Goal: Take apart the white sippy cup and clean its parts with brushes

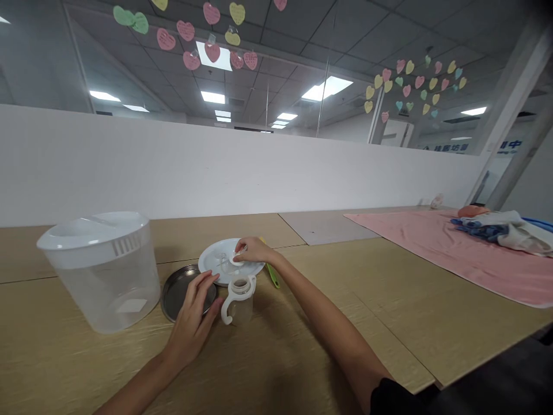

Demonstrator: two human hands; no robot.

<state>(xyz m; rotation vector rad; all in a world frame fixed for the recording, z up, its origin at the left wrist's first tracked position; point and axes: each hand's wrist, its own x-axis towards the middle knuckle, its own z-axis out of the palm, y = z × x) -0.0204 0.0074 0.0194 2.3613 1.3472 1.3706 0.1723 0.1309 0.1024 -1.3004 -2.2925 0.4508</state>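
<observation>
My right hand [256, 250] is over a white plate [211, 254], fingers closed on a small white round piece [235, 260] that looks like a cap. Beside that piece, something clear [224, 263] lies on the plate; its kind is hard to make out. My left hand [193, 317] is open, fingers apart, just left of a clear jar [242, 310] with a white collar and curved handle [228, 305]. The jar stands upright with its mouth uncovered. Partly behind my left hand is a round metal pan [173, 294].
A large translucent bucket [114, 294] with a white rim stands at the left. Partly hidden by my right wrist, a green-handled utensil [273, 276] lies by the plate. At the right, a pink cloth [415, 242] carries a heap of fabric [505, 230]. A white wall [242, 173] runs behind.
</observation>
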